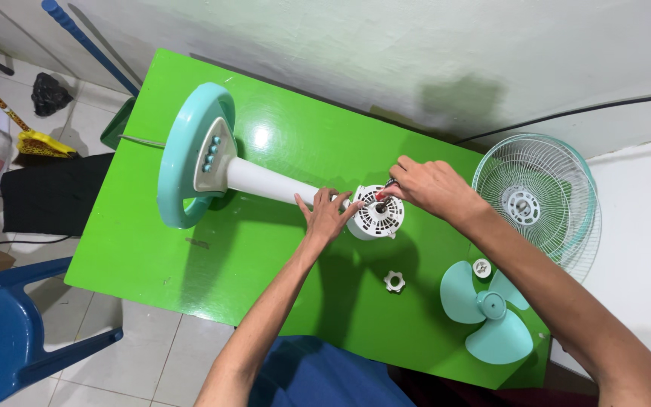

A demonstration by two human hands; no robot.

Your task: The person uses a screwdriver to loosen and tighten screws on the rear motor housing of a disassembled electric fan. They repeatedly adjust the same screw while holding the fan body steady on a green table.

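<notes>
The fan motor housing [375,212], white and slotted, lies on its side near the middle of the green counter [190,256], at the end of the white pole [269,183] of a stand fan laid flat. I see my left hand [328,216] resting against the housing's left side, its fingers [318,202] spread apart and pressed on the casing where it meets the pole. My right hand [429,185] comes in from the right, its fingers [393,190] pinched together on a thin tool with a dark tip [383,199] that meets the centre of the housing; I cannot tell exactly what kind of tool it is. Just below the housing a small white lobed nut [394,282] lies on the counter, apart from it. Further right sit a small white round cap [481,267] and, touching or nearly touching it, the teal three-blade fan propeller [489,314]. Beyond those, at the counter's right edge, the wire fan guards [534,197] lie stacked. At the far left the pole ends in the round teal base [187,158] with its grey button panel [212,156]. A blue plastic chair [9,324] stands on the tiled floor to the left.
</notes>
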